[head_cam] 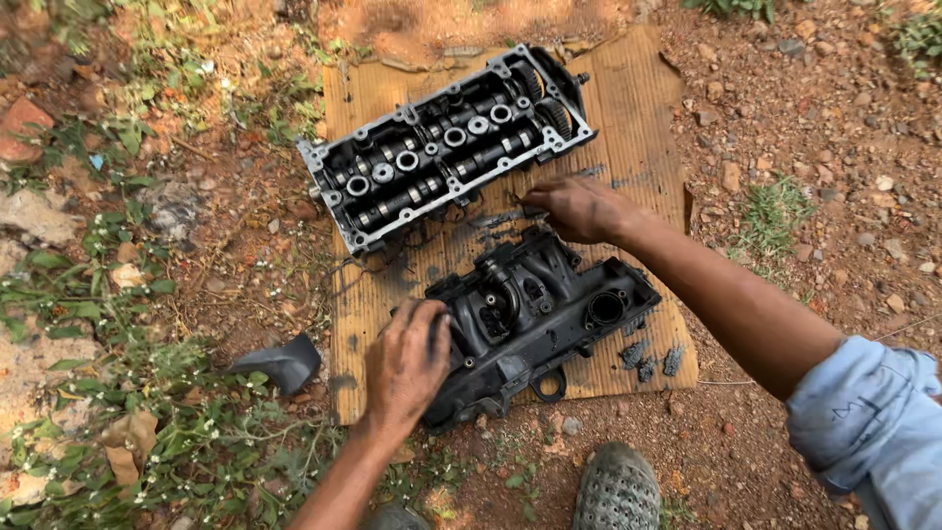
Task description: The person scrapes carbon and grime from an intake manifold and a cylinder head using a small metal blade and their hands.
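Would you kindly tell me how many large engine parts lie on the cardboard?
2: the cylinder head at the far end, and the black cover nearer, under the left hand. Small fragments lie beside it.
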